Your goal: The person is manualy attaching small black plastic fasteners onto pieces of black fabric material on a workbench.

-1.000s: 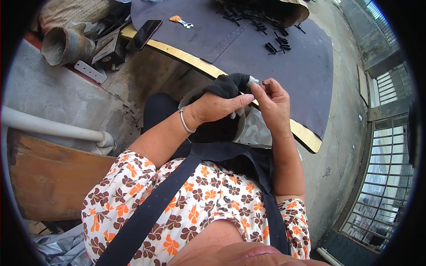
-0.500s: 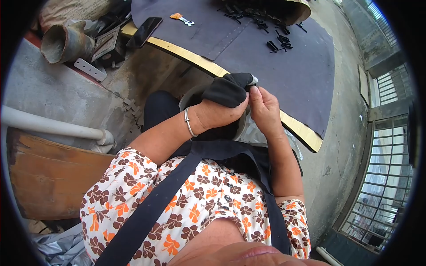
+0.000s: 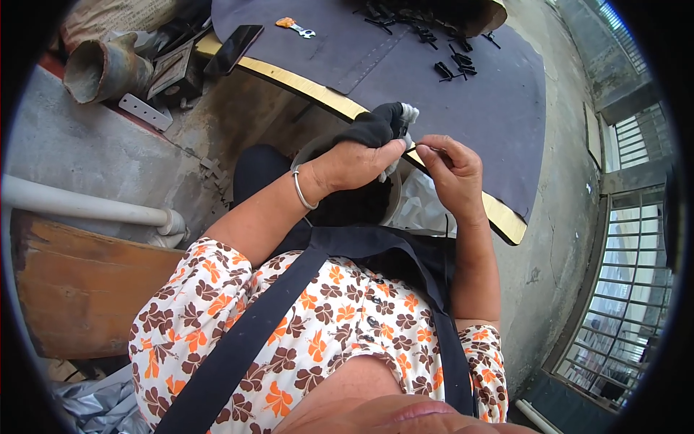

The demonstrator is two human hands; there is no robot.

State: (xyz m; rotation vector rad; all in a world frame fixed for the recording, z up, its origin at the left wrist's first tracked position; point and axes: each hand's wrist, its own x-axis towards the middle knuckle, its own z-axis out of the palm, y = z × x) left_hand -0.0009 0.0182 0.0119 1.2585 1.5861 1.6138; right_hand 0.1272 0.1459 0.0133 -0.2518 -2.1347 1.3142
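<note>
My left hand [image 3: 353,163] is closed over the near edge of the table, its fingers covered by black cloth [image 3: 370,127] with whitish cloth [image 3: 410,113] at the tips. Between its bare thumb and the covered fingers sits a small black piece [image 3: 403,133], mostly hidden. My right hand [image 3: 457,172] is just to the right, thumb and forefinger pinched on a thin dark sliver [image 3: 413,148] that points toward the black piece. Below both hands stands a bucket [image 3: 395,205] with dark contents.
The table [image 3: 477,123] has a grey cover and a pale wooden edge. On it lie several black clip-like parts [image 3: 463,66], a brown paper bag [image 3: 490,16], an orange-handled wrench-shaped tool [image 3: 295,27] and a phone [image 3: 233,49]. White plastic [image 3: 421,201] hangs beside the bucket.
My right hand has moved right and away from the left, and now a gap with the thin sliver shows between them. The left hand has turned a little, exposing the black piece and more whitish cloth.
</note>
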